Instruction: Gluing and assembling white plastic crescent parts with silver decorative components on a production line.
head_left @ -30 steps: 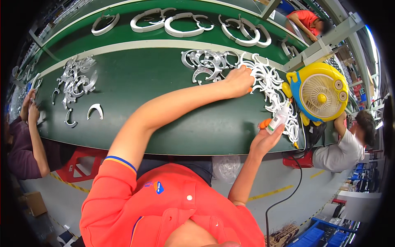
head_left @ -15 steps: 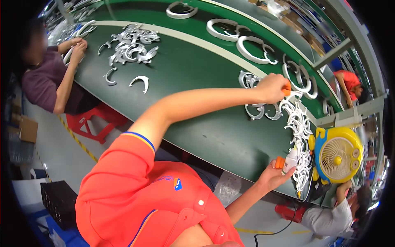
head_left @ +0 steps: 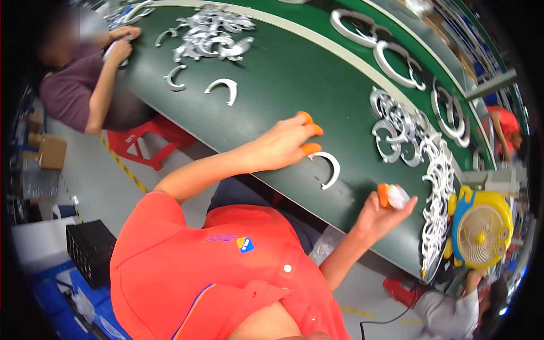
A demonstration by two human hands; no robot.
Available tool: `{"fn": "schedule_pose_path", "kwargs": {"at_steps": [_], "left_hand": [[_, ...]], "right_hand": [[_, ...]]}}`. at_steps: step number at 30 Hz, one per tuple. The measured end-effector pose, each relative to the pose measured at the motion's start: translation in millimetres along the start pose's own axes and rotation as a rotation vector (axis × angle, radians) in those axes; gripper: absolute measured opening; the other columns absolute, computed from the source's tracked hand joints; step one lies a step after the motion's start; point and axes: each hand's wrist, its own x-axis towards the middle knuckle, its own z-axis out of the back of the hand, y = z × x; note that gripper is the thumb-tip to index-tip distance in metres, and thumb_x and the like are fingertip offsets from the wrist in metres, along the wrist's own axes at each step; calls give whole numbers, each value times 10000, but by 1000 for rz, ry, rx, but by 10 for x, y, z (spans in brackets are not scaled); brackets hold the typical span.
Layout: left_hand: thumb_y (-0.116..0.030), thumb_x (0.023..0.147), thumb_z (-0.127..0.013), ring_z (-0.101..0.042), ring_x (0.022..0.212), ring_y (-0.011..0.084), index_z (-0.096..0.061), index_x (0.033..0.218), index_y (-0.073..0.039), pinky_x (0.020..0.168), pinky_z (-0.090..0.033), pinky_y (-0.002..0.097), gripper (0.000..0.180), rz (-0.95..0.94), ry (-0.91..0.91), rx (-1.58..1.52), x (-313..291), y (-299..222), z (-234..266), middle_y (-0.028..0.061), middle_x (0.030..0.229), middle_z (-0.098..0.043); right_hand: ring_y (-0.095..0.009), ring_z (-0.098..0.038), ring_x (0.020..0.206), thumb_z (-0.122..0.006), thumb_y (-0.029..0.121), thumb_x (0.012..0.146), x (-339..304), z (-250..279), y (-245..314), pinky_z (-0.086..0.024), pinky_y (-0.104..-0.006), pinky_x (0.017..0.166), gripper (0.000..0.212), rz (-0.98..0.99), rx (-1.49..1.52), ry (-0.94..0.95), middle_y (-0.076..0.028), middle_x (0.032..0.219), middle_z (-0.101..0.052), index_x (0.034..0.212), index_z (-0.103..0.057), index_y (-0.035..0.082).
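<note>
My left hand (head_left: 286, 143) is over the green table, its fingers apart, with orange finger cots on several fingertips. Just beside its lowest fingertip, a white curved, C-shaped part (head_left: 334, 170) lies on the table; whether the fingertip touches its end I cannot tell. To the right, my right hand (head_left: 379, 215) is closed round a small white bottle (head_left: 398, 197), mostly hidden by the fingers, with an orange finger cot beside it. A long row of white curved parts (head_left: 436, 209) lines the table's right end. Grey curved parts (head_left: 396, 127) are piled behind that row.
Another heap of grey curved parts (head_left: 212, 34) lies at the far left, near a co-worker in a purple shirt (head_left: 71, 96). Large white rings (head_left: 391, 65) stand on the green belt (head_left: 311, 11) beyond the table. A yellow fan (head_left: 481, 232) is at the right end.
My left hand has come from the grey pile leftward and nearer, and a white curved part now lies beside it. My right hand, still holding the bottle, has moved away from the white row.
</note>
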Motion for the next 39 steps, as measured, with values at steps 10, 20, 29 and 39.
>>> {"fn": "schedule_pose_path", "kwargs": {"at_steps": [10, 20, 29, 39], "left_hand": [[-80, 716, -707, -559, 694, 218, -615, 878, -52, 509, -460, 311, 189, -49, -360, 202, -226, -61, -367, 60, 872, -556], [22, 630, -726, -543, 662, 227, -568, 776, -21, 482, -441, 305, 219, -93, -405, 180, -298, 3, -458, 71, 812, -549], [21, 641, -723, -545, 684, 237, -550, 758, -15, 477, -445, 309, 212, -96, -454, 137, -275, -21, -434, 78, 816, -543], [25, 609, -712, -549, 721, 244, -579, 799, -7, 474, -455, 313, 234, -91, -435, 121, -291, -23, -435, 86, 846, -541]], "right_hand": [[-125, -535, 606, -559, 225, 871, -226, -43, -424, -419, -233, 508, 265, 460, -653, 14, -75, 807, -577, 953, -538, -26], [-129, -567, 667, -655, 105, 806, -355, -135, -637, -468, -239, 575, 217, 616, -1004, 253, -87, 821, -600, 932, -555, -41], [-144, -583, 687, -654, 68, 804, -359, -137, -675, -488, -249, 589, 209, 685, -1080, 318, -111, 845, -610, 937, -549, -53], [-147, -574, 609, -635, 75, 814, -355, -90, -678, -470, -242, 510, 221, 684, -1066, 294, -133, 857, -610, 956, -537, -64]]}}
